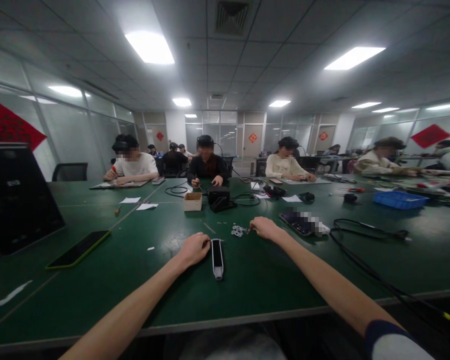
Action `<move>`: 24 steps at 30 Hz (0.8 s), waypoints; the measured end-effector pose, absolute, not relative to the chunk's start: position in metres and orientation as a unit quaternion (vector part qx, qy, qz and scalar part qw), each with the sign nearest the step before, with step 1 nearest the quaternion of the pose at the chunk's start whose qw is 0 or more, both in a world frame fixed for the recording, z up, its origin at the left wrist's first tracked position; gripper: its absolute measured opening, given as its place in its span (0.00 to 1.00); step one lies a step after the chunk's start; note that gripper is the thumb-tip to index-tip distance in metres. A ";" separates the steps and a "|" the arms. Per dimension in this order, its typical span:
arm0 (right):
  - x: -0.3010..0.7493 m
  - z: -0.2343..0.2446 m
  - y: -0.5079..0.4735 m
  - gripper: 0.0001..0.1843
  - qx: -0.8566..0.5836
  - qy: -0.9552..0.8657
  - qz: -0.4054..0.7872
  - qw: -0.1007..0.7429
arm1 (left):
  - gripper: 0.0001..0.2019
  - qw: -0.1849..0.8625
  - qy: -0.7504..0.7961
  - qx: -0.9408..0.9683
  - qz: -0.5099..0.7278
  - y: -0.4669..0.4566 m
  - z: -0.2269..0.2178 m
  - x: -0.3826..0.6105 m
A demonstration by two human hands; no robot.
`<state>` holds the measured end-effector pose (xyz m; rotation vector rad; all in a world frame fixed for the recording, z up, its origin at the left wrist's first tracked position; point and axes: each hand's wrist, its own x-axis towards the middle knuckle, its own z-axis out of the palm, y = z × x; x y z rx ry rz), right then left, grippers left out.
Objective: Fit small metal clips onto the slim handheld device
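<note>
On the green table lies a long, narrow white casing (218,270) with a dark inside, its length pointing away from me. My left hand (195,248) is closed, its fingertips gripping the casing's far left edge. Further off and to the right is a small cluster of silvery metal pieces (238,230). My right hand (265,228) reaches to the right side of that cluster with fingers pinched together. Whatever is between those fingertips is too small to make out.
A phone (300,223) lies right of my right hand, beside black cables (360,262). Left are a green-edged phone (78,250) and a black HP monitor (18,200). Ahead stand a small box (192,202) and a black device (219,198); a blue tray (400,200) is far right. Several people sit opposite.
</note>
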<state>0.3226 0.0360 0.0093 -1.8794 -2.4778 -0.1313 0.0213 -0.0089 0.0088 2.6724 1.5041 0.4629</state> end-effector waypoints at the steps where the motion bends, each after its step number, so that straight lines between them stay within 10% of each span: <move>1: 0.324 0.010 0.036 0.14 -0.604 -0.796 -0.030 0.016 | 0.14 0.021 0.484 0.862 0.150 -0.009 0.009 0.021; 17: 0.328 0.014 0.034 0.08 -0.620 -0.783 -0.008 0.047 | 0.13 0.033 0.477 0.864 0.157 -0.007 0.007 0.019; 24: 0.284 0.012 0.013 0.05 -0.496 -0.835 0.069 0.228 | 0.12 0.014 0.473 0.866 0.159 -0.007 0.005 0.019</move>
